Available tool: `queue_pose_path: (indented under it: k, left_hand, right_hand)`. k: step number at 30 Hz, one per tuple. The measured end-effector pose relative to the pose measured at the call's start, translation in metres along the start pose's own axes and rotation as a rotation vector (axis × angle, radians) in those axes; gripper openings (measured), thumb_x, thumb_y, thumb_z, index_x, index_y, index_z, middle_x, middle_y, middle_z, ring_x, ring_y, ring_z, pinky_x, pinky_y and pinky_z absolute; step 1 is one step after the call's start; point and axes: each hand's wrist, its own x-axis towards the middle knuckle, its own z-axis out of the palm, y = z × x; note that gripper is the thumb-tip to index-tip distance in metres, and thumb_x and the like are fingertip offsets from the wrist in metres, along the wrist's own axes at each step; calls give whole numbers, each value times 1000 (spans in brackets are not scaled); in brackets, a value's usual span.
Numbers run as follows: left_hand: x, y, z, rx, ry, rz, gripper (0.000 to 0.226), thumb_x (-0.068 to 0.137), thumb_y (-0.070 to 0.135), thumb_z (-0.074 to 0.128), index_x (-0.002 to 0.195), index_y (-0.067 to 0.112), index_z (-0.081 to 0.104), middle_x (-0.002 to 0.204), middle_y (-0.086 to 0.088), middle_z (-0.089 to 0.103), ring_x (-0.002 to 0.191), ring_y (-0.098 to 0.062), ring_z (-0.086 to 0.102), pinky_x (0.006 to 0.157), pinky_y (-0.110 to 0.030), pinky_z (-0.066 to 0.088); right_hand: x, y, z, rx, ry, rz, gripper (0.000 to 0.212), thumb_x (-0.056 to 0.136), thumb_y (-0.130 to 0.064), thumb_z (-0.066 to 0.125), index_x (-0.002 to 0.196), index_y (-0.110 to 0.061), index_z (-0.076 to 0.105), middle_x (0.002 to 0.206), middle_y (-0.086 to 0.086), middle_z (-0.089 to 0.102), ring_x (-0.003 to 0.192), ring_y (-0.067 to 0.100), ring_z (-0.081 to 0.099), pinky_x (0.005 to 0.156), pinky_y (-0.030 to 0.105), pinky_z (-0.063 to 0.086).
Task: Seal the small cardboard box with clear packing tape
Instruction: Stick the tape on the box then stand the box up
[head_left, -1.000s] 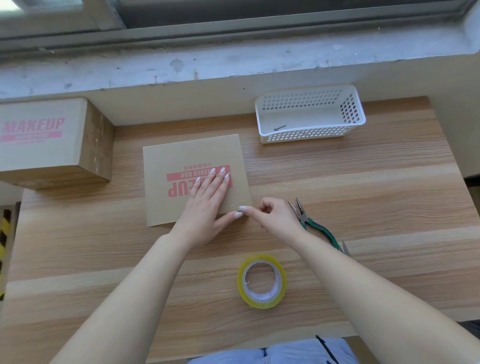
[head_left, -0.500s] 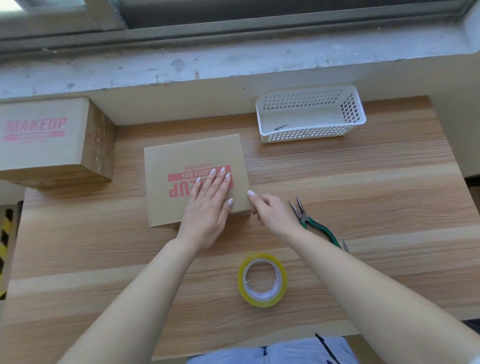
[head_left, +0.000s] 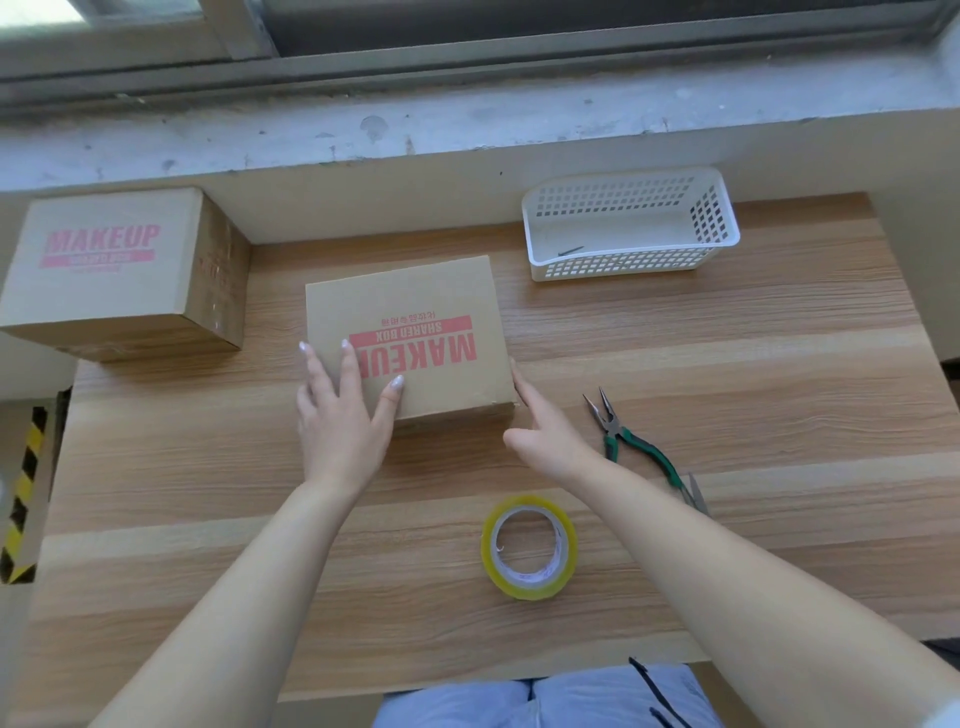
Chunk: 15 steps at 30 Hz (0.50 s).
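Observation:
The small cardboard box (head_left: 415, 312) with red MAKEUP print lies flat-topped in the middle of the wooden table (head_left: 727, 364). My left hand (head_left: 337, 415) rests on its near left corner, fingers spread straight over the top and left edge. Straight fingers of my right hand (head_left: 545, 431) touch the box's near right side. A roll of clear packing tape (head_left: 529, 546) with a yellowish rim lies flat near the table's front edge, between my forearms and apart from both hands.
A larger MAKEUP cardboard box (head_left: 119, 270) stands at the back left. At the back right is a white plastic basket (head_left: 631, 262). Green-handled pliers (head_left: 631, 441) lie right of my right hand. A windowsill wall (head_left: 467, 130) runs behind the table.
My left hand slid from the box's top centre to its near left corner. My right hand opened from a pinch near the corner and now lies along the box's right side.

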Motion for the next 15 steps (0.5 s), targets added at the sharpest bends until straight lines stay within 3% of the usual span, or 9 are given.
queue_pose_path:
  k: [2,4,6,9,13,15]
  left_hand:
    - [3,4,-2,-75,-23,12,73,93,58,32,152,22,7,160,-11,-7,141,-42,10,114,-49,12]
    - [6,6,-2,-224,-79,-10,71,93,59,29,152,25,7,161,-4,-5,144,-37,5,116,-47,8]
    - [7,12,0,-412,-143,-1,72,92,62,25,152,25,7,161,-1,-2,147,-24,0,117,-40,3]
    - [0,27,3,-658,-216,-5,68,95,54,22,152,18,9,160,2,4,146,-7,-2,117,-26,-3]
    - [-5,38,5,-765,-299,-19,88,82,76,20,151,22,16,159,6,15,145,-5,10,121,-37,8]
    - [-7,43,5,-807,-381,-45,80,81,77,15,147,34,25,154,12,27,141,-5,22,120,-39,15]
  right_hand:
    - [-6,-4,-4,-33,90,-85,91,81,-1,51,150,-42,8,160,-15,8,146,4,0,119,38,11]
    - [-11,-12,-12,-113,177,-204,91,81,-4,56,148,-46,10,160,-14,4,146,5,-5,115,33,10]
    - [-17,-22,-18,-216,242,-321,91,80,-14,63,142,-54,10,160,-12,3,147,7,-6,113,33,8]
    - [-21,-31,-20,-416,325,-446,85,79,-25,66,140,-55,15,161,-7,7,148,15,-4,117,46,2]
    - [-20,-29,-22,-611,524,-603,73,77,-19,61,142,-39,36,157,3,27,146,27,15,111,50,21]
    - [-19,-27,-23,-644,559,-662,66,77,-17,65,138,-32,45,153,4,36,144,28,22,110,49,25]
